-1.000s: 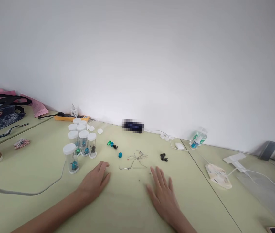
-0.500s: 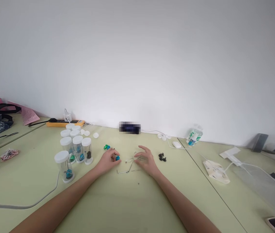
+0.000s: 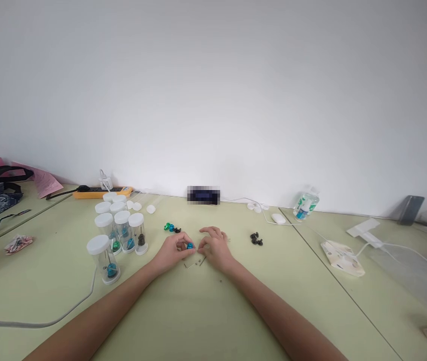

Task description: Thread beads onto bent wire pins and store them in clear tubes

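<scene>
Blue bead half hidden between left hand fingertips.

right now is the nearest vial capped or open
Capped: the nearest vial stands upright with its white cap on top.

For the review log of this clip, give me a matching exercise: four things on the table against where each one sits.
Things:
1. blue bead
2. black beads
3. capped vials
4. power strip

Places:
A. against the wall, far left
B. between the left hand and right hand
C. left of the left hand
D. right of the right hand

Pairs: 1-B, 2-D, 3-C, 4-A
</scene>
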`<state>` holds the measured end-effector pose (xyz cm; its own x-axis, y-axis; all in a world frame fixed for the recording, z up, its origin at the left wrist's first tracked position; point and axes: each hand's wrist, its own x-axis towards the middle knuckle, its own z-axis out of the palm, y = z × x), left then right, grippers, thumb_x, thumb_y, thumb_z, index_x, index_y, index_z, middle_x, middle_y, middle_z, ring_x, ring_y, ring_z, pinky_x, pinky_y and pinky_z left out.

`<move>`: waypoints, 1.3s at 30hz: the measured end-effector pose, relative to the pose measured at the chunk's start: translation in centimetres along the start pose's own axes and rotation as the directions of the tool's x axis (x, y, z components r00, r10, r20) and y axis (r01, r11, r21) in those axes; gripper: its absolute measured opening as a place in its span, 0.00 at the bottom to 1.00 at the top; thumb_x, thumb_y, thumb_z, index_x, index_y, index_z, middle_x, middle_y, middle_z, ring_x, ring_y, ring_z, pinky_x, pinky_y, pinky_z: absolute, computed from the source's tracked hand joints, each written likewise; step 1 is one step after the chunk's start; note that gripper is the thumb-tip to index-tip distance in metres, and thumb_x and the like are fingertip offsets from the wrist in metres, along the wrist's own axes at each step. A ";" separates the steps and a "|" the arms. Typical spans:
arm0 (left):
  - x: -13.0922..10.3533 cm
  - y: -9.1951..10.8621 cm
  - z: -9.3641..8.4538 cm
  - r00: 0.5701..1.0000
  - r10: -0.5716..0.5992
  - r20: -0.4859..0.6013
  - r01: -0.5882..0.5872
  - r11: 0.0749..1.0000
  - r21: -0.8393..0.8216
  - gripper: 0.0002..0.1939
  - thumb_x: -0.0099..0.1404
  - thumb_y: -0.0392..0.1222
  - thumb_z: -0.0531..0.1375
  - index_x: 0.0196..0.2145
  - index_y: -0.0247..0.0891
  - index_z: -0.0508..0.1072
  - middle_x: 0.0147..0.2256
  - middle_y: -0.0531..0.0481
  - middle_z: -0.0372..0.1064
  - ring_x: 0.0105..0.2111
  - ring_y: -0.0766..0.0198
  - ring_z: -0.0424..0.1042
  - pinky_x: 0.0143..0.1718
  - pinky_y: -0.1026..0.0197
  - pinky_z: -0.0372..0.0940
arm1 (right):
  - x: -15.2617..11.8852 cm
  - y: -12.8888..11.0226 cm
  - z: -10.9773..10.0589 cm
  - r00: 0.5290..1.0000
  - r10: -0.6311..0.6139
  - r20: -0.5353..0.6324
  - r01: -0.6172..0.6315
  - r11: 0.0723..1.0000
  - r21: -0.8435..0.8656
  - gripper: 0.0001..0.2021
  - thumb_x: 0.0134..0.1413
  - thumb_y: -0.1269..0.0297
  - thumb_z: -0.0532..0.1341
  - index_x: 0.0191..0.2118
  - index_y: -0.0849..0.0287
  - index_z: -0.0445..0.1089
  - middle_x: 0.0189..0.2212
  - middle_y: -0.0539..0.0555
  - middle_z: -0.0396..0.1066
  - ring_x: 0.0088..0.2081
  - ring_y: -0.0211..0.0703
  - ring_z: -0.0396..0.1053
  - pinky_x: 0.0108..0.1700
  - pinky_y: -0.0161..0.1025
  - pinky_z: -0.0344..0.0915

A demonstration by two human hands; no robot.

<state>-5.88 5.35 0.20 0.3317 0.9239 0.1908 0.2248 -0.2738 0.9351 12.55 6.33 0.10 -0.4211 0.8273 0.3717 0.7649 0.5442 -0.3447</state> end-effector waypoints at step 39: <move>-1.2 1.4 1.4 0.993 0.027 0.115 -0.029 0.999 0.014 0.10 0.50 0.45 0.63 0.28 0.35 0.73 0.26 0.52 0.67 0.24 0.67 0.62 0.25 0.65 0.58 | -2.6 -3.1 0.3 0.905 -0.359 -0.228 0.284 0.910 -0.303 0.12 0.56 0.79 0.46 0.36 0.59 0.63 0.26 0.53 0.63 0.29 0.42 0.57 0.34 0.40 0.48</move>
<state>-4.70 3.45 0.83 0.4412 0.8791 0.1804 0.2276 -0.3041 0.9251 11.12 2.57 -0.04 -0.5446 0.5221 0.6564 0.7237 0.6881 0.0531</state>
